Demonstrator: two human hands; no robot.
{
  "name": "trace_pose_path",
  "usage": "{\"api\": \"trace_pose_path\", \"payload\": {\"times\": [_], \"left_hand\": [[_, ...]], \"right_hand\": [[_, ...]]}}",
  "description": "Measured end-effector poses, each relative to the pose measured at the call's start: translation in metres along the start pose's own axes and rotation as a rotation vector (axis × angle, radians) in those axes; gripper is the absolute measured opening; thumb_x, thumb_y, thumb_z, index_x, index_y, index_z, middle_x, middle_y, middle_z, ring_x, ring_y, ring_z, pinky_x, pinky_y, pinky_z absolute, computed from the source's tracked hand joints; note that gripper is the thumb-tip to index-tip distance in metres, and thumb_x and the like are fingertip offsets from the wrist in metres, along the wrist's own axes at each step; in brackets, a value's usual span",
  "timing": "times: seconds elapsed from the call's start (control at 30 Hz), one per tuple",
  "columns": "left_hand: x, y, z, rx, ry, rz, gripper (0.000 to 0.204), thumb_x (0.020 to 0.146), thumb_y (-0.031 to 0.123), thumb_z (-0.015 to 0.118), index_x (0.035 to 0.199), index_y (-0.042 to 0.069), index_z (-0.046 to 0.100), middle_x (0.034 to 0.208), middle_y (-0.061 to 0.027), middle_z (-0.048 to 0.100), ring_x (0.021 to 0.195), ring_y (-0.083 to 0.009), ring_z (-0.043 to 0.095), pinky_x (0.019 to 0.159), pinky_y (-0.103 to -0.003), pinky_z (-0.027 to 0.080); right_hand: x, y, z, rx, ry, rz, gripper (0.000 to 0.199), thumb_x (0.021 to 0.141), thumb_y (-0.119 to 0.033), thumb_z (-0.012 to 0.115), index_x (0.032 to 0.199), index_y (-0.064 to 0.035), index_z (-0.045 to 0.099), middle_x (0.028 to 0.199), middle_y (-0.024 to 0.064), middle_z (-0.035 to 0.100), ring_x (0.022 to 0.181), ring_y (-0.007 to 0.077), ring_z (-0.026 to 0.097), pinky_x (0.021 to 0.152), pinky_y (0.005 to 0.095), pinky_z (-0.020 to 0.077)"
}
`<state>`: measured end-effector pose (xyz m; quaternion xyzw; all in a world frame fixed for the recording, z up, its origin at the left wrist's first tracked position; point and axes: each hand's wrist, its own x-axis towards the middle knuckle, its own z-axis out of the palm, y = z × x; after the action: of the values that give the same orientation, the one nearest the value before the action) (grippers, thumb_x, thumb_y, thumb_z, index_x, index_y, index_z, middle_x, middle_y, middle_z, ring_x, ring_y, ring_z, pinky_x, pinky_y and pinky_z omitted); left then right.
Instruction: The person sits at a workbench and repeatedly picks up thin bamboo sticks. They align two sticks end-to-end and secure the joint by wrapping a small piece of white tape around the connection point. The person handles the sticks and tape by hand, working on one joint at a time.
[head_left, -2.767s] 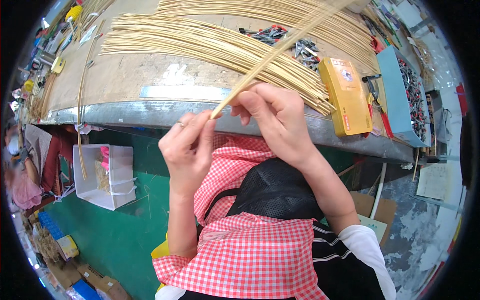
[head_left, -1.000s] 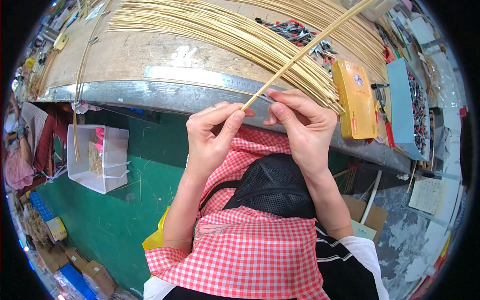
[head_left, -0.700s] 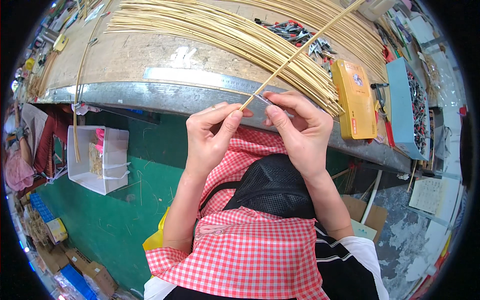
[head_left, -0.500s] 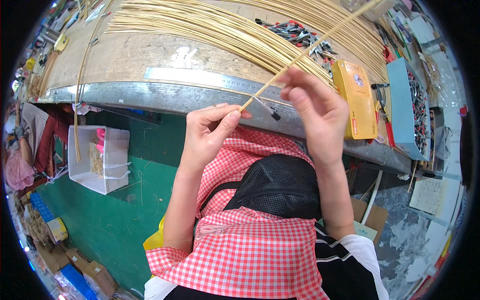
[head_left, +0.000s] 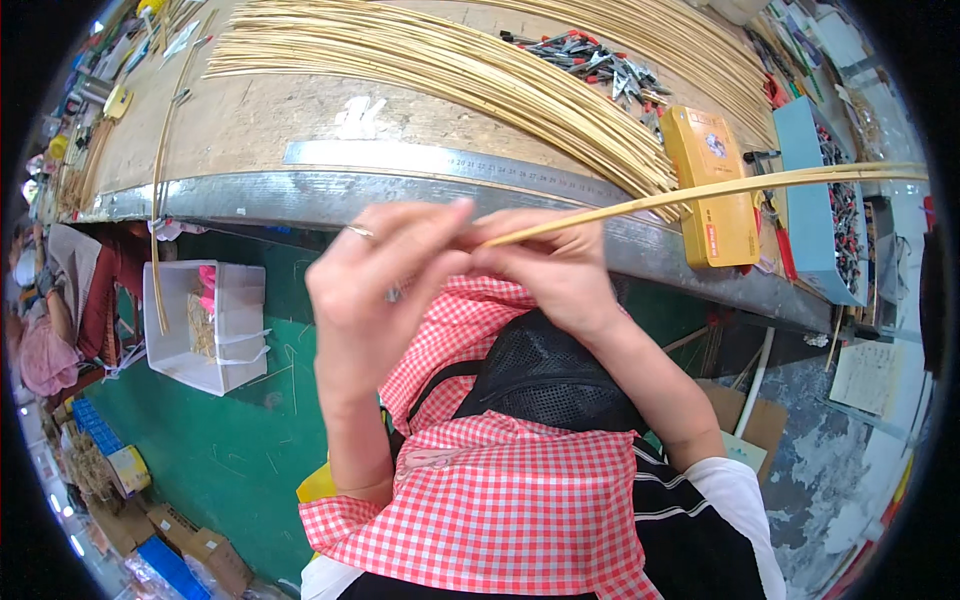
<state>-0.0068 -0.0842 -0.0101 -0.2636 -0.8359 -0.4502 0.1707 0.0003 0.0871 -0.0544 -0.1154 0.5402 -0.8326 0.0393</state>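
My right hand (head_left: 555, 262) is closed on the end of some thin bamboo strips (head_left: 690, 192), thumb and fingers pinching them in front of the table edge. The strips run out to the right, over the yellow tin, toward the rim of the view. Close beside it, my left hand (head_left: 375, 275) is smeared by motion, with its fingertips at the right hand's fingers. A ring shows on one of its fingers. A small grey glint shows below its curled fingers, too blurred to name.
Long bamboo strips (head_left: 430, 70) lie across the wooden table, with a pile of spring clamps (head_left: 600, 65) behind. A steel ruler (head_left: 400, 158) lies along the metal edge. At right are a yellow tin (head_left: 712, 190) and a blue box (head_left: 812, 200) of clamps. A white bin (head_left: 250, 330) stands lower left.
The bamboo strips have swung from pointing up and right to pointing nearly level rightward. My right hand has come down to grip their end; my left hand has shifted left. The black-tipped clamp is no longer distinguishable.
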Motion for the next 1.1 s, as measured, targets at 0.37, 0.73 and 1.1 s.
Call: {"api": "trace_pose_path", "payload": {"times": [0.37, 0.73, 1.1], "left_hand": [[-0.004, 0.006, 0.017, 0.031, 0.017, 0.103, 0.025, 0.064, -0.002, 0.076, 0.088, 0.003, 0.072, 0.076, -0.0085, 0.065, 0.066, -0.0199, 0.062, 0.057, -0.029, 0.047], [-0.006, -0.006, 0.013, 0.157, 0.009, 0.077, 0.020, 0.067, -0.003, 0.074, 0.085, 0.004, 0.070, 0.074, -0.0070, 0.062, 0.068, -0.0215, 0.060, 0.058, -0.031, 0.047], [-0.005, -0.012, 0.017, 0.161, 0.037, 0.133, 0.021, 0.066, -0.004, 0.074, 0.085, 0.003, 0.070, 0.074, -0.0069, 0.062, 0.068, -0.0218, 0.061, 0.059, -0.031, 0.047]], "right_hand": [[-0.004, 0.005, 0.001, -0.499, -0.167, 0.023, 0.015, 0.082, 0.000, 0.066, 0.096, 0.0034, 0.068, 0.087, 0.0064, 0.070, 0.075, 0.0127, 0.063, 0.065, 0.0273, 0.0503], [-0.005, -0.057, -0.032, -0.257, 0.188, -0.117, 0.013, 0.084, 0.002, 0.066, 0.096, 0.0052, 0.069, 0.072, 0.0106, 0.067, 0.052, 0.0060, 0.053, 0.046, 0.0162, 0.0399], [-0.007, -0.056, -0.042, -0.087, 0.091, -0.068, 0.011, 0.085, 0.004, 0.063, 0.094, 0.0066, 0.068, 0.070, 0.0127, 0.066, 0.051, 0.0079, 0.054, 0.045, 0.0181, 0.0435]]}}
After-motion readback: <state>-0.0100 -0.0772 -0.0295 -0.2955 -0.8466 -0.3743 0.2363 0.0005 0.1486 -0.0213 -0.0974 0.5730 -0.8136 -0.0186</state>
